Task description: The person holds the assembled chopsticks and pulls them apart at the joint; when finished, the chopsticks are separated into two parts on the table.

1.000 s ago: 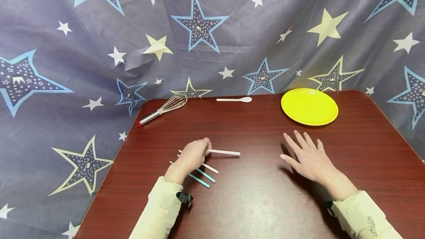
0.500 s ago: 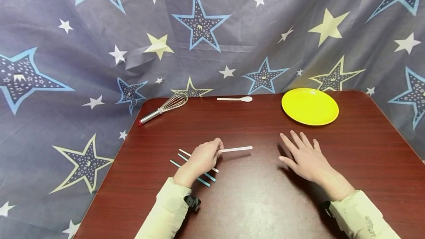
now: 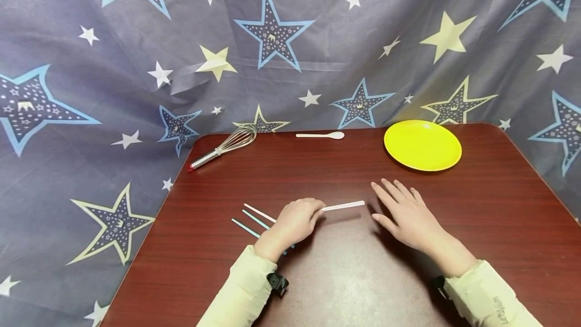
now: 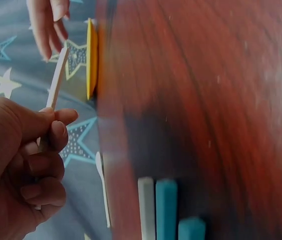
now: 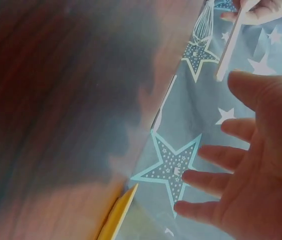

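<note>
Stick (image 3: 344,206) in pinch of left hand (image 3: 294,221), narrow gap, seemingly, to outspread right hand (image 3: 407,217)

A whisk (image 3: 219,152), white spoon (image 3: 323,135) and yellow plate (image 3: 422,145) lie before a starry cloth (image 3: 281,87).

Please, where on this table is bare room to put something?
Bare: between the spoon and the held white stick; right of the right hand, to the table's edge. Crowded: near the left hand, where three sticks lie.

Pale cream sleeves (image 3: 242,284), the right one bearing small lettering (image 3: 501,310), end beside black devices (image 3: 278,283) worn at the wrists
</note>
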Demonstrator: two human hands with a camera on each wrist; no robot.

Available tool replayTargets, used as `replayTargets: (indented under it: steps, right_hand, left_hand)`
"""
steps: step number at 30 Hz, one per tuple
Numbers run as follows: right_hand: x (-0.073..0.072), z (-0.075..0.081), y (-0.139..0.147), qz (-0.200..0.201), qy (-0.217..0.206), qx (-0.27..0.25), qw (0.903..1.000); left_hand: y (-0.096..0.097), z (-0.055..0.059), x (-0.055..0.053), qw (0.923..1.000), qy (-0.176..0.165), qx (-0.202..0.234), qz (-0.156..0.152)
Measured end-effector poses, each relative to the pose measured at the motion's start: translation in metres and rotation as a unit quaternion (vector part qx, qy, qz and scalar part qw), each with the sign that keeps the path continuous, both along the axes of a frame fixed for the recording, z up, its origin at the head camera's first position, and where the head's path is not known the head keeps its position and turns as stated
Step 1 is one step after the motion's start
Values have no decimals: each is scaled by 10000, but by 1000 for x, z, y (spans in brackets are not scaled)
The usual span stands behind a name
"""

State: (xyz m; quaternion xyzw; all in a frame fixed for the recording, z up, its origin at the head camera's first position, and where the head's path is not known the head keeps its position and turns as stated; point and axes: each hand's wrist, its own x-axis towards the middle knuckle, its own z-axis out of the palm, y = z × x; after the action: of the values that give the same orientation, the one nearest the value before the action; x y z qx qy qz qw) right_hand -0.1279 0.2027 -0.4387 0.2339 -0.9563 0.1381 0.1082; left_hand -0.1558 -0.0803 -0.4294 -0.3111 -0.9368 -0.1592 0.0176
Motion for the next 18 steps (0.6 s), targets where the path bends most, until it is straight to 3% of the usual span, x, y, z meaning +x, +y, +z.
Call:
replayTargets:
  steps: [11, 18]
  right_hand:
    - [1, 0, -17, 395, 368, -292, 9981]
    - [0, -5, -27, 900, 782, -319, 9924]
  left_hand:
    - [19, -7, 6, 9993, 190, 56, -303]
    - [28, -11, 9, 9982, 335, 74, -491]
